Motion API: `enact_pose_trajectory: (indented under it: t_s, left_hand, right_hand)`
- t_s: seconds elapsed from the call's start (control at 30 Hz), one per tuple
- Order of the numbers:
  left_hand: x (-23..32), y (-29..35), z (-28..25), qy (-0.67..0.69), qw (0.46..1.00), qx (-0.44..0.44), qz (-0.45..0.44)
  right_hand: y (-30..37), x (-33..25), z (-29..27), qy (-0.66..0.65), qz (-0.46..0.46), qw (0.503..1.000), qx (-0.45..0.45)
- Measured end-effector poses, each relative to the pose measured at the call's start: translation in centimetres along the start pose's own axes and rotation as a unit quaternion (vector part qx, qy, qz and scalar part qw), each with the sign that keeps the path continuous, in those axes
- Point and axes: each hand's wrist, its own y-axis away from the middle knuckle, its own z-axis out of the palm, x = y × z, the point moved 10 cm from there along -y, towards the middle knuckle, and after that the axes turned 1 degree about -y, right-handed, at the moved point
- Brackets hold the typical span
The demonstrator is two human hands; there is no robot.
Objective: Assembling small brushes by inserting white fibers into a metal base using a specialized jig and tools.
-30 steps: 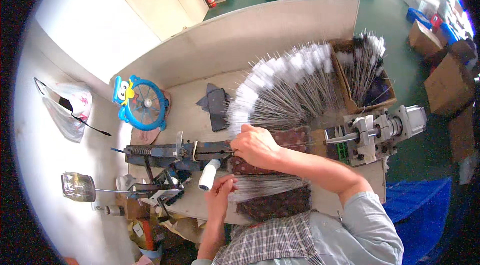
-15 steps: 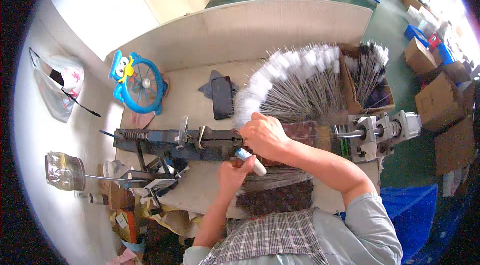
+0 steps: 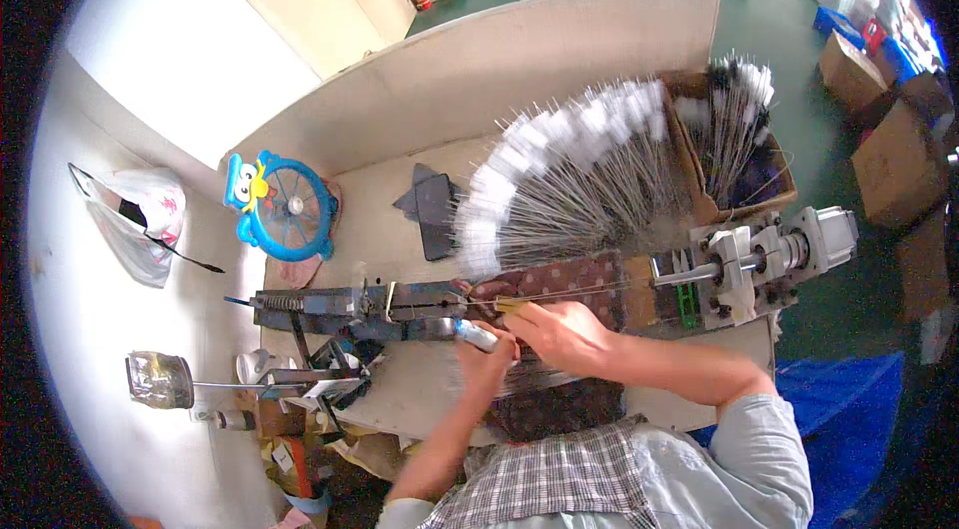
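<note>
My left hand point(image 3: 485, 359) is closed round a short white cylinder with a blue end point(image 3: 474, 333), just in front of the long metal bar of a bench machine point(image 3: 330, 306). My right hand point(image 3: 561, 333) is beside it, fingers pinched at a small yellowish piece point(image 3: 512, 305) that I cannot name. Thin wires point(image 3: 589, 291) run above a brown dotted cloth point(image 3: 574, 276) to the machine's motor end point(image 3: 751, 257). Behind my hands lies a fan of wire-stemmed brushes with white bristle heads point(image 3: 564, 144).
More brushes stand in a cardboard box point(image 3: 703, 191) at the back right. A dark phone point(image 3: 435, 216) and a blue toy-like round fan point(image 3: 290, 207) lie and stand on the table point(image 3: 385, 169). A lamp point(image 3: 160, 381) juts out at the left. A raised board point(image 3: 479, 59) edges the back.
My right hand has come down and nearer from beside the white brush heads. My left hand's cylinder has tilted and shifted left. The whole view has turned slightly.
</note>
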Motion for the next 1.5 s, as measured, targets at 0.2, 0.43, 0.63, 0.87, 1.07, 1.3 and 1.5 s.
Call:
enact_pose_trajectory:
  t_s: [0.2,0.43,0.63,0.87,1.07,1.3,1.5]
  left_hand:
    - [2.4,0.0,-2.1,-0.4,0.916,-0.004,0.011]
    - [-4.1,3.6,-19.3,0.166,0.954,0.231,-0.092]
    - [-5.3,4.7,-23.8,0.299,0.903,0.282,-0.123]
    - [-6.9,3.8,-25.2,0.322,0.885,0.33,-0.069]
    - [0.5,5.1,-14.6,-0.109,0.963,0.2,0.141]
    - [2.2,0.7,4.6,0.149,0.989,-0.016,0.0]
    - [2.1,-0.2,8.3,0.056,0.995,-0.087,0.012]
  right_hand:
    - [-0.5,4.3,5.6,0.072,0.087,0.985,-0.131]
    - [0.1,1.3,3.6,0.067,-0.045,0.988,-0.133]
    - [-0.4,3.4,3.3,-0.027,0.114,0.985,-0.128]
    - [-0.1,1.6,1.2,-0.035,0.114,0.983,-0.138]
    - [-2.1,-1.8,-5.6,0.017,0.01,1.0,0.019]
    - [-0.2,3.6,-7.6,-0.037,0.151,0.986,0.053]
    - [1.5,5.0,-9.0,-0.101,0.189,0.976,0.043]
